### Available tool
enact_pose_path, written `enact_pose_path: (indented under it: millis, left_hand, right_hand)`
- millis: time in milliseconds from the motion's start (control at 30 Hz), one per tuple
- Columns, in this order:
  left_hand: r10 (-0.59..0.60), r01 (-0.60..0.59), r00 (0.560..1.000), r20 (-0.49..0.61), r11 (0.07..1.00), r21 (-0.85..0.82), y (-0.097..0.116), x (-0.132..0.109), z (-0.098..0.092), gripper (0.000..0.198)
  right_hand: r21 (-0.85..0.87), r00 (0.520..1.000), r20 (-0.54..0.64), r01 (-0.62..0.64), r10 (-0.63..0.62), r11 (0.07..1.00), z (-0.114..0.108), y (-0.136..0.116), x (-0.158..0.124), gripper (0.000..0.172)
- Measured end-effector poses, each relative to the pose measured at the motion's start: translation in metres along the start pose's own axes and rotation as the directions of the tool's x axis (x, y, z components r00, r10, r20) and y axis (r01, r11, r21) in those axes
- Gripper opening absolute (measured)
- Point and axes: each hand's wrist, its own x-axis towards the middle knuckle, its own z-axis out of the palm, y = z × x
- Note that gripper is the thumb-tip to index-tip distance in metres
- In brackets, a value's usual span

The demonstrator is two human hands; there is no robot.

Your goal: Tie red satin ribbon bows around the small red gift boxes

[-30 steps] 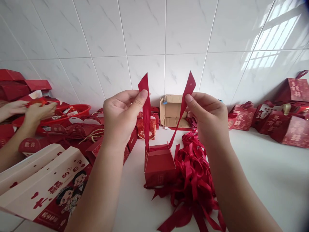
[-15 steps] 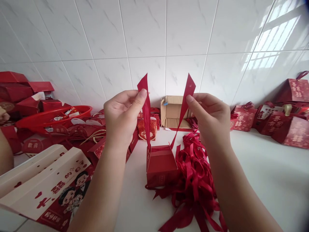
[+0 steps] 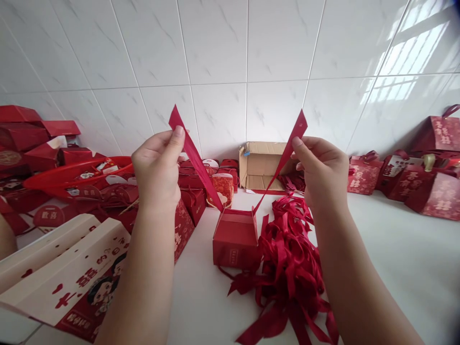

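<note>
Between my two hands a dark red ribbon runs down to a small red paper gift box on the white table. My left hand pinches one end between thumb and fingers, its pointed tip sticking up. The other end is pinched the same way by my right hand. Both lengths are stretched in a wide V from the box's upper sides. The box's top looks partly open, and its inside is hidden. Right beside it lies a heap of loose red ribbons.
An open cardboard box stands against the tiled wall. Finished-looking red boxes line the right side. On the left are a red plastic basin, more red boxes and printed paper bags. Part of another person's arm shows far left.
My hands have moved apart, the left one further, spreading the ribbon ends wider. The gift box has shifted slightly left and up in view. The other person's hand has left the view.
</note>
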Motion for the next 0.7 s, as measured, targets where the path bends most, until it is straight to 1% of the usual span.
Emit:
enact_pose_path:
  millis: [167,333,467,567,633,700]
  left_hand:
    - [0.011,-0.011,1.0,-0.002,1.0,0.01,0.001,-0.002,0.002,0.016]
    - [0.014,-0.014,1.0,-0.002,0.998,0.061,-0.005,-0.001,0.001,0.02]
    - [0.007,-0.008,1.0,0.01,0.996,0.085,-0.009,-0.001,0.001,0.023]
    - [-0.008,0.003,0.997,0.071,0.997,0.075,-0.007,-0.005,0.004,0.022]
    - [-0.025,0.017,0.988,0.152,0.999,0.051,-0.004,-0.009,0.008,0.021]
    - [-0.04,0.039,0.969,0.245,0.999,0.012,0.0,-0.016,0.013,0.02]
  right_hand:
    - [0.019,0.999,-0.033,-0.028,0.028,0.999,0.0,0.001,0.001,0.016]
    - [0.069,0.996,-0.079,-0.031,0.037,0.997,0.003,0.003,0.002,0.013]
    - [0.069,0.994,-0.09,-0.049,0.055,0.996,0.004,0.006,0.002,0.013]
    - [0.071,0.996,-0.065,-0.057,0.062,0.996,0.005,0.006,0.001,0.015]
    - [0.105,0.997,-0.023,-0.064,0.067,0.992,0.008,0.003,-0.002,0.016]
    - [0.16,0.996,0.043,-0.081,0.075,0.984,0.011,-0.001,-0.005,0.015]
